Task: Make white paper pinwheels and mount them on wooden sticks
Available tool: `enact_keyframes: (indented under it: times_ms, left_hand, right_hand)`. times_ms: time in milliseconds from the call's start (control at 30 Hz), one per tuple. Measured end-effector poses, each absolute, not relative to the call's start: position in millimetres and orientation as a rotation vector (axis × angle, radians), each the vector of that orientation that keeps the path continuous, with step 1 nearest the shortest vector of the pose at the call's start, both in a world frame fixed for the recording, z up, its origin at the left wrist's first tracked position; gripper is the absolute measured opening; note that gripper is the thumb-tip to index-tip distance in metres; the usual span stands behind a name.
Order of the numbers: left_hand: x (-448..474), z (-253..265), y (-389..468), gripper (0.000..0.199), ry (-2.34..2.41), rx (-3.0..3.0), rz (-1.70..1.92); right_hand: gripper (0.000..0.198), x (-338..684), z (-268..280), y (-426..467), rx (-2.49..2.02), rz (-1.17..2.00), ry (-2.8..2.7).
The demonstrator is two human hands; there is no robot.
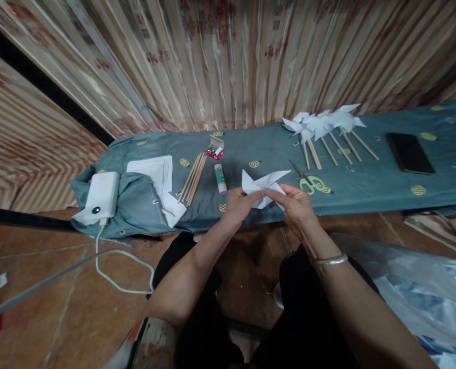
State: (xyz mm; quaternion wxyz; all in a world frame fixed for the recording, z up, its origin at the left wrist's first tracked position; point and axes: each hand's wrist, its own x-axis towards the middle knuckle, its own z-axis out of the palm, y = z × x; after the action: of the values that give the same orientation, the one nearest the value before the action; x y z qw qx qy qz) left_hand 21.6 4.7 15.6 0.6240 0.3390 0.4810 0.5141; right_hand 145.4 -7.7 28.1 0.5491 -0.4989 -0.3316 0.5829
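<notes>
A white paper pinwheel [265, 182] with pointed folded blades is held over the near edge of the cloth-covered bench. My left hand [240, 204] grips its left side, the thumb pressed near the centre. From the other side my right hand [295, 202] pinches it, that thumb also close to the middle. The fingers behind the paper are mostly hidden. Just left of my hands stands a glue stick [220, 179] with a white cap end. Beyond my right hand lie scissors [313, 183] with yellow-green handles.
Finished-looking paper pinwheels on sticks [323, 124] lie at the back right, near a black phone [410, 152]. Loose wooden sticks [192, 179], an open pin box [214, 148] and white paper sheets [162, 171] are on the left. A white power bank [102, 195] trails a cable.
</notes>
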Motion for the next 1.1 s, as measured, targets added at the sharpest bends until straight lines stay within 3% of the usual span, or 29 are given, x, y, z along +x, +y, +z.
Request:
enact_keyframes:
  times_ms: [267,1100]
  left_hand:
    - [25.9,22.9,4.7,0.030,1.002,0.606,1.249]
    - [25.2,18.6,6.6,0.030,1.034,0.649,1.222]
  right_hand:
    - [0.037,149.6,29.9,-4.6,-1.228,1.311,-0.893]
    - [0.034,153.3,27.3,-2.8,-1.236,1.293,-0.973]
